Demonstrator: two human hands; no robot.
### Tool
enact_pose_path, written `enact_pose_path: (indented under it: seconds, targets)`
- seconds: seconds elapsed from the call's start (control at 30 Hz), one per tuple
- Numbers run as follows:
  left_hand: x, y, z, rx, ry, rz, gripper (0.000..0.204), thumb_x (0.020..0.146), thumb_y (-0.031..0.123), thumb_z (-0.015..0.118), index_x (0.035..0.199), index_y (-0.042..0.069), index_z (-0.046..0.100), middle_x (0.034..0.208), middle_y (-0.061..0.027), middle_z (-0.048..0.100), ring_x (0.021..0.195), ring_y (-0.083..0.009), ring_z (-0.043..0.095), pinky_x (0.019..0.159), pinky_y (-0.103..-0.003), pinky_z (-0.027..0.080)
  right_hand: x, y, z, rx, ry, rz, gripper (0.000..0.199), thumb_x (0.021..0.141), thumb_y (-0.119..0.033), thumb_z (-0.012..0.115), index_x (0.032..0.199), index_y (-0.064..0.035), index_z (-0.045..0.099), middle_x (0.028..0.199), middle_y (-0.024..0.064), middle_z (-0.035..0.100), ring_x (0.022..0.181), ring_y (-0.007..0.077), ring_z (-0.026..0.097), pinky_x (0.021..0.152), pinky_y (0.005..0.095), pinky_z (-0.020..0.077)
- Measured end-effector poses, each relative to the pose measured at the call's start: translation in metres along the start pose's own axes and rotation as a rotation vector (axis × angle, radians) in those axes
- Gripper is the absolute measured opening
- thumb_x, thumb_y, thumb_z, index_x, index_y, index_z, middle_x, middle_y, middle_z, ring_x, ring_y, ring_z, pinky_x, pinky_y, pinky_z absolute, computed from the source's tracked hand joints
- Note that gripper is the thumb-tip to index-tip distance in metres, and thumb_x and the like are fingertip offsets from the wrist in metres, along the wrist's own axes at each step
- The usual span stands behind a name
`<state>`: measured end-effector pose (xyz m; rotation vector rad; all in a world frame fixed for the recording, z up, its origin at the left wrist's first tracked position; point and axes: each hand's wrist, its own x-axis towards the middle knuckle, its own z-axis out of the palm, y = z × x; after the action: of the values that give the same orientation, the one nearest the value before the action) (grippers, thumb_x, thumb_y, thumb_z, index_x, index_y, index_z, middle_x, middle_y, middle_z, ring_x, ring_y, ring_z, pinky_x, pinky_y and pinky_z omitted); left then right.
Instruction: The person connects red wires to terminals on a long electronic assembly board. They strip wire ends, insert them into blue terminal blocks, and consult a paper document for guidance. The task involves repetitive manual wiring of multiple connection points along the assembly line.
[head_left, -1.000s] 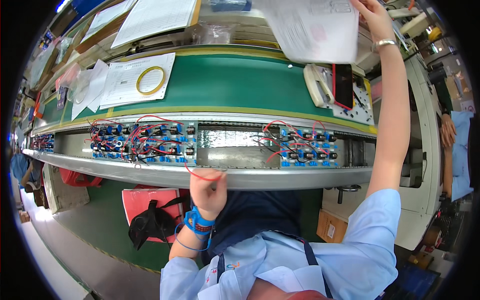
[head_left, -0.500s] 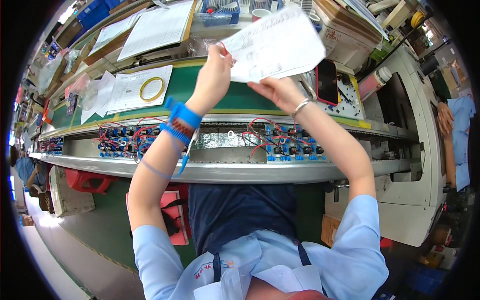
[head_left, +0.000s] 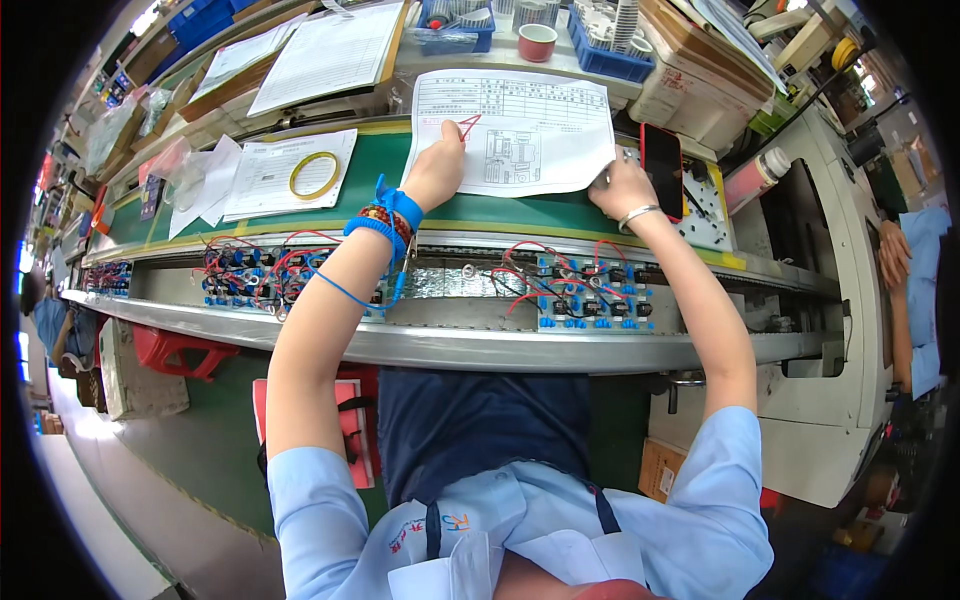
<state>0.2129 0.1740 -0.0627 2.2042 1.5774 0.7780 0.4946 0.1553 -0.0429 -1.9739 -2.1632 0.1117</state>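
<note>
A single head-worn fisheye view looks steeply down from above the person's shoulders, facing forward over the green tabletop [head_left: 250, 225], close to both outstretched forearms, edges curving toward the rim.

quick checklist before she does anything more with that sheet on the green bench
1. Printed sheet lying flat on the green bench: ok.
2. Left hand on the sheet's left edge: ok.
3. Right hand on its lower right corner: ok.
4. Phone beside the sheet, apart from it: ok.
5. Blue wrist strap cord attached: cannot tell.
6. Wired boards below untouched: ok.
</note>
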Motion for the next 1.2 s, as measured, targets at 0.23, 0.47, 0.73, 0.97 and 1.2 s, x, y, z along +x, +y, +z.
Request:
enact_pose_path:
  seconds: [0.23, 0.47, 0.73, 0.97, 1.2]
  targets:
    - [-0.011, 0.007, -0.007, 0.015, -0.004, -0.043, 0.018, 0.08, 0.0, 0.038, 0.096, -0.005, 0.031, 0.072, -0.0344, 0.054, 0.069, -0.0484, 0.055, 0.063, -0.051, 0.043, 0.015, 0.004, -0.08, 0.112, 0.501, -0.037, 0.066, 0.067, -0.027, 0.064, 0.118, 0.0036, 0.035, 0.097, 0.028, 0.053, 0.089, 0.041, 0.054, 0.079, 0.0441, 0.0444]
    - [-0.007, 0.001, -0.004, -0.003, 0.067, 0.021, 0.018, 0.078, -0.002, 0.039, 0.094, -0.005, 0.031, 0.068, -0.0342, 0.053, 0.066, -0.0492, 0.054, 0.06, -0.053, 0.042, 0.042, -0.009, -0.029, 0.271, 0.354, 0.024, 0.081, 0.067, -0.034, 0.068, 0.127, 0.0013, 0.027, 0.108, 0.0295, 0.047, 0.099, 0.0409, 0.05, 0.087, 0.0396, 0.0414]
    - [-0.006, 0.001, -0.007, -0.009, 0.06, -0.022, 0.018, 0.086, 0.011, 0.038, 0.095, -0.003, 0.032, 0.074, -0.0343, 0.054, 0.072, -0.0498, 0.053, 0.064, -0.054, 0.041, 0.031, -0.007, 0.004, 0.001, 0.403, 0.003, 0.084, 0.066, -0.048, 0.067, 0.128, -0.0086, 0.027, 0.111, 0.022, 0.042, 0.104, 0.0396, 0.042, 0.085, 0.0469, 0.0396]
    - [-0.067, 0.056, -0.061, -0.464, 0.299, 0.254, 0.014, 0.089, 0.007, 0.047, 0.1, 0.0, 0.043, 0.09, -0.0125, 0.061, 0.085, -0.0205, 0.061, 0.074, -0.029, 0.046, -0.066, 0.054, -0.072, 0.438, 0.367, -0.062, 0.031, 0.082, -0.022, 0.057, 0.106, -0.0033, 0.053, 0.095, 0.0114, 0.053, 0.077, 0.0183, 0.056, 0.071, 0.0257, 0.0443]
    - [-0.219, 0.085, -0.061, -0.167, 0.228, 0.407, 0.025, 0.058, -0.006, 0.06, 0.077, 0.008, 0.05, 0.099, -0.0162, 0.059, 0.083, -0.0305, 0.059, 0.069, -0.037, 0.048, -0.153, 0.09, -0.031, 0.58, -0.218, 0.142, 0.022, 0.076, 0.0, 0.041, 0.089, 0.0015, 0.058, 0.084, 0.0087, 0.061, 0.08, 0.0155, 0.059, 0.072, 0.0263, 0.0449]
